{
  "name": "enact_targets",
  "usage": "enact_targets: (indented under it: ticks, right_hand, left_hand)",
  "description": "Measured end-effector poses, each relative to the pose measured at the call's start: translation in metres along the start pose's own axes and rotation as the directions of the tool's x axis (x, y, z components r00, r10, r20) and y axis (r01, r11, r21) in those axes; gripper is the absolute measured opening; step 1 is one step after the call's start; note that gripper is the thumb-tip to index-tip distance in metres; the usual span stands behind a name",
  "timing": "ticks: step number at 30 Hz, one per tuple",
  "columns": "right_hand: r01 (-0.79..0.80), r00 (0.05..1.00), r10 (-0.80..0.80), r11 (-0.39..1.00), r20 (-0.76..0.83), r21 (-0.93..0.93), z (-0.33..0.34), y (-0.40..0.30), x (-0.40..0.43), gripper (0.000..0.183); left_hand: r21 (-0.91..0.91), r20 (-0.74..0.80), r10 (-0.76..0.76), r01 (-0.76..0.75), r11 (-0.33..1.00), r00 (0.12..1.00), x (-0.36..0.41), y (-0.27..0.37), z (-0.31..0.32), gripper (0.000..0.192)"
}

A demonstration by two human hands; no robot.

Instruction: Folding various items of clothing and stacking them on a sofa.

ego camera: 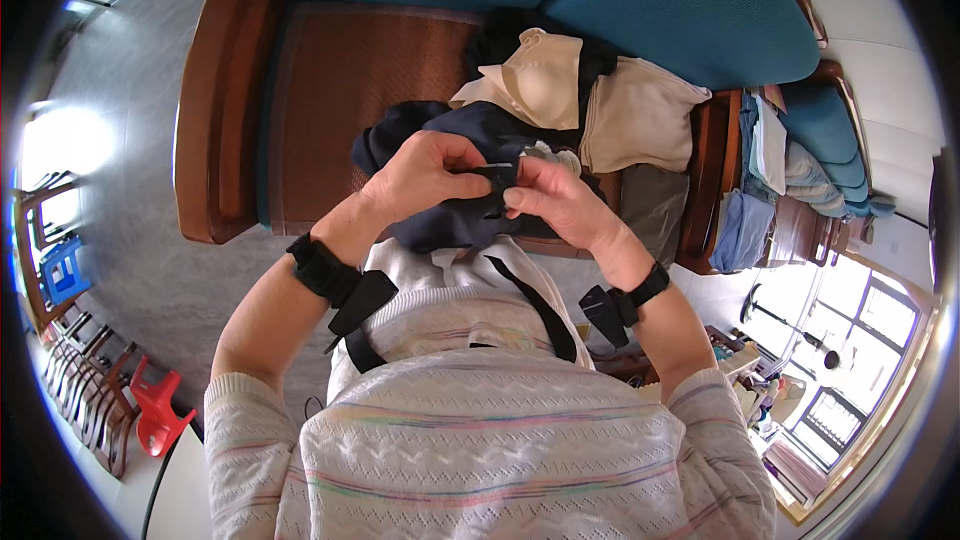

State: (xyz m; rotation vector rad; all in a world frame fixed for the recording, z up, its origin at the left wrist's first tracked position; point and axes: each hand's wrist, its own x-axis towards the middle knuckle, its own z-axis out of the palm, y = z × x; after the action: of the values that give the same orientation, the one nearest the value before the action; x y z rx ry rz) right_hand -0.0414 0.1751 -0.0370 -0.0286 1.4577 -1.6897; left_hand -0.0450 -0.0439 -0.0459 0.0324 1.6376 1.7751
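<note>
Both of my hands meet in front of me over the sofa seat. My left hand (433,178) pinches a small dark piece (501,178), which looks like a strap or clip, between thumb and fingers. My right hand (553,195) grips the same piece from the other side. Whether it is joined to the dark navy garment (450,229) beneath, I cannot tell. That garment lies crumpled at the sofa's front edge. Just behind it rests a beige bra (541,82), partly on black cloth (510,30). Right of these is a folded beige garment (637,112).
The wooden sofa (225,105) has a brown woven seat (360,75) and teal back cushions (690,7). A dark olive cloth (654,202) hangs by the right armrest. Folded clothes (742,229) lie on another seat beyond. A red plastic stool (159,405) stands at lower left.
</note>
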Motion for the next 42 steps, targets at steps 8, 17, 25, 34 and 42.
enact_targets:
  ticks: [8, 17, 25, 34, 42]
  right_hand:
    - [0.199, 0.966, -0.166, 0.967, -0.197, 0.159, -0.013, -0.054, -0.078, 0.040]
    - [0.120, 0.302, -0.855, 0.472, -0.421, -0.873, -0.016, -0.120, -0.240, 0.047]
    - [0.439, -0.037, -0.811, 0.512, -0.584, -0.739, -0.012, -0.162, -0.341, 0.048]
    - [0.404, -0.210, -0.809, 0.440, -0.550, -0.802, -0.029, -0.188, -0.404, 0.050]
    - [0.549, -0.083, -0.693, 0.568, -0.716, -0.614, -0.154, -0.204, -0.422, 0.052]
  left_hand:
    - [0.461, -0.146, 0.176, -0.090, 0.883, 0.974, 0.000, -0.050, -0.061, 0.043]
    - [0.796, -0.078, -0.039, 0.086, 0.599, 0.996, 0.012, -0.116, -0.048, 0.099]
    - [0.825, 0.179, 0.000, -0.150, 0.545, 0.984, 0.030, -0.063, 0.050, 0.103]
    - [0.679, 0.148, 0.191, -0.240, 0.694, 0.970, 0.057, -0.026, 0.073, 0.038]
    - [0.473, -0.186, 0.536, -0.404, 0.783, 0.823, -0.042, 0.069, -0.030, 0.029]
